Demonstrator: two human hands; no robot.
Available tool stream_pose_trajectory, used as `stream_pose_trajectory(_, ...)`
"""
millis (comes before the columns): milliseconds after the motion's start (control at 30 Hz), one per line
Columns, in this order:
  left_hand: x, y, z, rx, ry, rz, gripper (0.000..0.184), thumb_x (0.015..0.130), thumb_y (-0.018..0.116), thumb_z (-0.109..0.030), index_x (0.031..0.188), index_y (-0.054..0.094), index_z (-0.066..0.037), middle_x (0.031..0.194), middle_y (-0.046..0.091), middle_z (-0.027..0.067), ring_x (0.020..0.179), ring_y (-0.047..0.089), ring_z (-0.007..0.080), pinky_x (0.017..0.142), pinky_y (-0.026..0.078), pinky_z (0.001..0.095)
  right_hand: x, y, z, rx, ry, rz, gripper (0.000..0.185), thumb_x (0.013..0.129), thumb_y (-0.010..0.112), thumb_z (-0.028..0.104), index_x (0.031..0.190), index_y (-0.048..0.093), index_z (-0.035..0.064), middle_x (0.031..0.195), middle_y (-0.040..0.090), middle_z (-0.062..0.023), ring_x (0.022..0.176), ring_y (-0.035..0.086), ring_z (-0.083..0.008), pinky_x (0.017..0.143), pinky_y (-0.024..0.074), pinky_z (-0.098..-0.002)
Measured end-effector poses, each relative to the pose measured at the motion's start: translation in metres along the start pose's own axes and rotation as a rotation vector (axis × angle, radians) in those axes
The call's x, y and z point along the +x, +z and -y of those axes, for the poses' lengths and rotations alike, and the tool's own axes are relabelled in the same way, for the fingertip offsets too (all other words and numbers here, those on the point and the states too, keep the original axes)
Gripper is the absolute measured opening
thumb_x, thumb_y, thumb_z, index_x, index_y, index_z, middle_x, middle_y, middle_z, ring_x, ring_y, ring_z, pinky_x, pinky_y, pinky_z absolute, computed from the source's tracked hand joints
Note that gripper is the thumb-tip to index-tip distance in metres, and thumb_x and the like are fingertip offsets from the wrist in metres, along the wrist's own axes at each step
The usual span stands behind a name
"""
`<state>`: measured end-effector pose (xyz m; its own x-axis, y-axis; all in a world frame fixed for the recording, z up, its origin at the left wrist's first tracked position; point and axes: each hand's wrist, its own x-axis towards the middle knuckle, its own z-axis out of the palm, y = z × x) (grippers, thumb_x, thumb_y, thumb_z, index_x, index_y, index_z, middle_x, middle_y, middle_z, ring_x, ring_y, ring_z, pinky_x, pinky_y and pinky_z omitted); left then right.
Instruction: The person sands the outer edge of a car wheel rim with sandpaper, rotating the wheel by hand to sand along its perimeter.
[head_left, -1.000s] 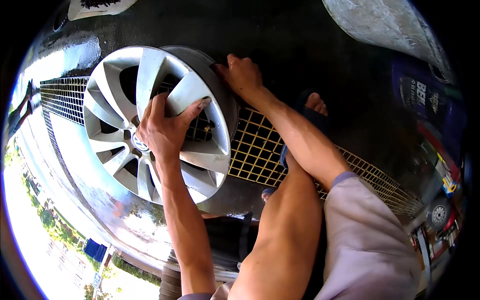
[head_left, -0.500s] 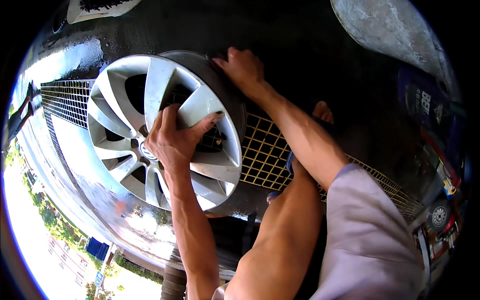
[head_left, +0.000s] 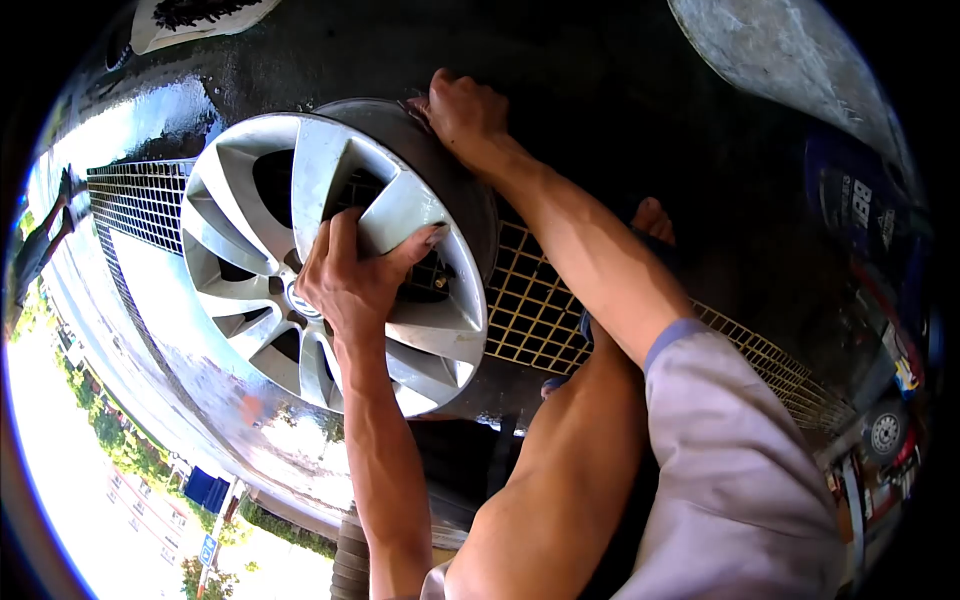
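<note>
A silver alloy wheel rim [head_left: 240,190] stands tilted over a floor grating, with no tire on it. My left hand [head_left: 350,275] grips one of its spokes near the hub, fingers hooked into the gap and thumb lying across the spoke face. A brass-coloured valve stem [head_left: 441,282] shows just beside that thumb. At the far edge of the rim's barrel [head_left: 400,125] is my right hand [head_left: 462,118], its fingers curled against the back edge. What those fingers hold, if anything, is hidden.
Metal grating [head_left: 535,300] runs under the rim across the wet floor. My bare knee [head_left: 540,500] and foot [head_left: 655,218] are close by. Blue printed packaging [head_left: 850,200] and a small wheel [head_left: 885,430] lie right. A pale container [head_left: 165,35] is at upper left; a person's legs [head_left: 45,240] show far left.
My right hand has moved up and left along the back edge of the rim. My left hand keeps its grip on the spoke, and the view has shifted slightly.
</note>
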<state>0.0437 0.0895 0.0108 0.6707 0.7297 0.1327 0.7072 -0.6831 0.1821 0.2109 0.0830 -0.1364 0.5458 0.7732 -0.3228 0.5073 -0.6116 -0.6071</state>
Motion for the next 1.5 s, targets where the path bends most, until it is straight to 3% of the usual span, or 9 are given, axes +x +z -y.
stream_pose_trajectory(233, 0.003, 0.002, 0.001, 0.033, 0.027, -0.005, 0.069, 0.056, 0.084, -0.068, 0.082, 0.067, -0.007, 0.066, 0.064, 0.0062, 0.056, 0.066, 0.0229, 0.051, 0.054, 0.0335, -0.017, -0.009, -0.013, 0.055, 0.101, 0.087, 0.053, 0.092, 0.060, 0.054, 0.100, 0.065, 0.0020, 0.084, 0.071, -0.0238, 0.082, 0.071, -0.0430, 0.069, 0.0580, -0.0514)
stream_pose_trajectory(400, -0.001, 0.002, 0.002, 0.034, 0.010, -0.005, 0.072, 0.057, 0.081, -0.073, 0.081, 0.066, -0.006, 0.065, 0.063, 0.0054, 0.055, 0.065, 0.0220, 0.050, 0.053, 0.0333, 0.010, -0.003, -0.004, 0.077, -0.142, 0.037, 0.049, 0.093, 0.062, 0.050, 0.094, 0.066, 0.0013, 0.080, 0.070, -0.0245, 0.078, 0.071, -0.0422, 0.065, 0.0575, -0.0511)
stream_pose_trajectory(467, 0.001, -0.001, 0.000, 0.010, -0.042, 0.051, 0.069, 0.060, 0.082, -0.068, 0.089, 0.068, -0.007, 0.072, 0.068, 0.0104, 0.062, 0.069, 0.0304, 0.057, 0.055, 0.0377, -0.016, -0.008, -0.014, 0.033, -0.063, 0.054, 0.047, 0.093, 0.062, 0.048, 0.093, 0.066, 0.0011, 0.080, 0.070, -0.0246, 0.078, 0.071, -0.0414, 0.064, 0.0575, -0.0504)
stream_pose_trajectory(633, 0.001, -0.001, 0.001, 0.032, -0.018, 0.050, 0.071, 0.062, 0.080, -0.070, 0.088, 0.068, -0.006, 0.070, 0.066, 0.0088, 0.060, 0.069, 0.0290, 0.056, 0.055, 0.0374, -0.023, -0.007, -0.018, 0.019, 0.032, 0.097, 0.046, 0.093, 0.062, 0.047, 0.093, 0.066, 0.0009, 0.081, 0.070, -0.0251, 0.080, 0.072, -0.0402, 0.064, 0.0580, -0.0492)
stream_pose_trajectory(833, -0.001, -0.004, -0.004, -0.010, -0.050, 0.051, 0.070, 0.060, 0.082, -0.068, 0.087, 0.068, -0.005, 0.070, 0.066, 0.0094, 0.060, 0.068, 0.0288, 0.056, 0.054, 0.0375, 0.001, -0.002, -0.007, 0.065, -0.134, 0.037, 0.047, 0.092, 0.064, 0.048, 0.091, 0.064, 0.0019, 0.080, 0.070, -0.0241, 0.078, 0.071, -0.0421, 0.063, 0.0577, -0.0502)
stream_pose_trajectory(1000, 0.002, -0.003, -0.002, -0.018, -0.063, 0.074, 0.071, 0.060, 0.081, -0.068, 0.089, 0.069, -0.005, 0.071, 0.067, 0.0104, 0.062, 0.069, 0.0286, 0.056, 0.055, 0.0373, -0.049, -0.017, -0.030, -0.044, 0.071, 0.148, 0.042, 0.093, 0.063, 0.046, 0.094, 0.066, 0.0038, 0.083, 0.071, -0.0230, 0.081, 0.072, -0.0403, 0.066, 0.0582, -0.0492)
stream_pose_trajectory(1200, -0.002, -0.006, -0.002, -0.012, -0.079, 0.078, 0.071, 0.059, 0.081, -0.069, 0.088, 0.069, -0.005, 0.071, 0.067, 0.0091, 0.061, 0.069, 0.0266, 0.055, 0.054, 0.0365, 0.023, 0.001, 0.006, -0.015, -0.191, 0.033, 0.042, 0.094, 0.062, 0.045, 0.095, 0.066, 0.0030, 0.080, 0.071, -0.0231, 0.080, 0.072, -0.0403, 0.066, 0.0582, -0.0495)
stream_pose_trajectory(1333, 0.000, 0.000, 0.003, -0.015, -0.037, 0.048, 0.072, 0.059, 0.080, -0.071, 0.088, 0.069, -0.005, 0.069, 0.066, 0.0086, 0.059, 0.069, 0.0263, 0.055, 0.054, 0.0360, -0.035, -0.018, -0.027, -0.052, -0.012, 0.114, 0.039, 0.092, 0.065, 0.041, 0.091, 0.068, 0.0025, 0.081, 0.071, -0.0226, 0.078, 0.072, -0.0395, 0.064, 0.0581, -0.0491)
stream_pose_trajectory(1500, 0.002, 0.003, 0.003, 0.010, 0.036, -0.009, 0.073, 0.056, 0.083, -0.070, 0.083, 0.067, -0.004, 0.064, 0.061, 0.0061, 0.053, 0.064, 0.0222, 0.050, 0.052, 0.0331, -0.001, -0.003, -0.008, 0.073, -0.099, 0.021, 0.044, 0.094, 0.061, 0.047, 0.095, 0.066, 0.0036, 0.080, 0.070, -0.0241, 0.078, 0.071, -0.0432, 0.067, 0.0578, -0.0500)
